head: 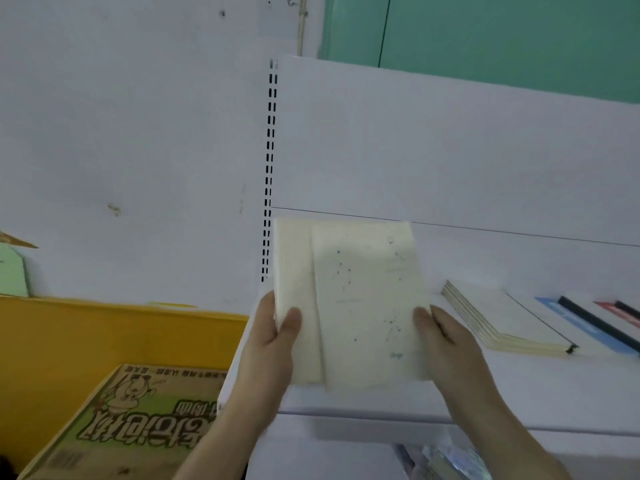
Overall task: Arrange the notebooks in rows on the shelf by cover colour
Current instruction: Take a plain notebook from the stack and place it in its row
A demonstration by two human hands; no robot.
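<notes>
Over the near left end of the white shelf (pixel 519 393) I have both hands up, holding a small bundle of cream notebooks (pixel 349 303) between them. My left hand (pixel 273 344) grips the bundle's left edge, thumb laid across the front cover and fingers hidden behind it. My right hand (pixel 446 341) grips the right edge the same way, thumb on the cover. The bundle stands nearly upright, its front cover printed with faint blue dots and lines; a second cream cover shows offset to the left behind the front one. I cannot tell whether the lower edge touches the shelf.

Just right of the bundle a cream stack (pixel 502 320) lies flat on the shelf. Farther right lies a blue notebook (pixel 581 327) with a dark spine, and at the far right edge a red notebook (pixel 620 311), only partly in view.

Left of the shelf sits a yellow surface (pixel 104 334), and near me a cardboard box (pixel 131 420) with green print.
</notes>
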